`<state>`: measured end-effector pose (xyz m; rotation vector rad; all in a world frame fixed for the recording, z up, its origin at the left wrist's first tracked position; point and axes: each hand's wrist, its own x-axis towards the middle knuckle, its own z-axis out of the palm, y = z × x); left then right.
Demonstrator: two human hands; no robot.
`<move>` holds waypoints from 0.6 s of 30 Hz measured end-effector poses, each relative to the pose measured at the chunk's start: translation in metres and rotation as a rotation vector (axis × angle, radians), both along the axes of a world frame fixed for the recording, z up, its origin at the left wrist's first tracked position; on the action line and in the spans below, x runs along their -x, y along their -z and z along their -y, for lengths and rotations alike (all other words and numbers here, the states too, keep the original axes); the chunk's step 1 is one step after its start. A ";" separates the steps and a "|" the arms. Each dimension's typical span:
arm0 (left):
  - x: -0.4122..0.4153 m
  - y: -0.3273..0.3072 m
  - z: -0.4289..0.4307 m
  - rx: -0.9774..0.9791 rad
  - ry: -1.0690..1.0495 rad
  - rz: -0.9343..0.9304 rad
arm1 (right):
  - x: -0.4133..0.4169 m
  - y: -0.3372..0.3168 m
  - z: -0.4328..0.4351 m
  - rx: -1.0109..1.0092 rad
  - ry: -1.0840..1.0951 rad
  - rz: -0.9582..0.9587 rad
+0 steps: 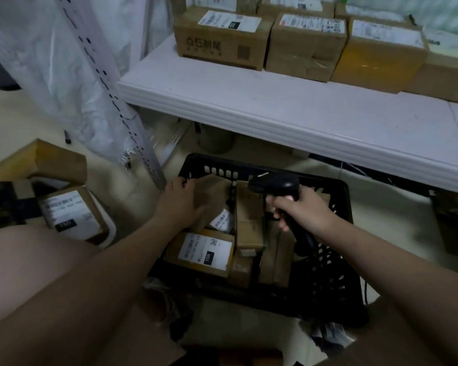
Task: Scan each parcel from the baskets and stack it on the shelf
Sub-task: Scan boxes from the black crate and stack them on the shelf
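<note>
Head view: left hand seemingly around parcel at basket rim, right hand tight around scanner.

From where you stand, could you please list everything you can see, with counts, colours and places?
Basket: one, black, on the floor before the shelf.
Parcels in basket: at least five, brown, some white-labelled.
Shelf: one, white, behind the basket.
Boxes on shelf: at least six, brown, along its back.
Parcels at left: two visible, brown, far left.
Upright: one, grey, perforated, left of shelf.
Plastic sheet: one, whitish, upper left.
Scanner: one, black, over the basket.
Left hand: one, on a parcel in the basket's far-left corner; grip blurred.
Right hand: one, grips the scanner.
</note>
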<state>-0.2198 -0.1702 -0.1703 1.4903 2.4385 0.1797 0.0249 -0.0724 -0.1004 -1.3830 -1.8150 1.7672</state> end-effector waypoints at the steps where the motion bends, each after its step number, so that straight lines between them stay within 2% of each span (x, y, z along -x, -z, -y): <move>1: -0.001 0.003 -0.004 0.039 -0.015 0.010 | 0.003 0.001 -0.001 -0.004 -0.003 -0.001; 6: 0.004 0.026 -0.027 0.157 -0.164 0.177 | 0.024 0.005 -0.007 -0.018 -0.032 -0.009; 9: 0.005 0.036 -0.032 0.169 -0.172 0.117 | 0.033 0.005 -0.011 -0.030 -0.076 -0.002; 14: 0.002 0.016 -0.029 -0.021 -0.218 0.170 | 0.042 -0.003 -0.012 -0.067 -0.081 -0.012; 18: -0.005 -0.030 -0.011 -0.322 -0.211 0.239 | 0.044 -0.018 -0.007 -0.116 -0.094 -0.035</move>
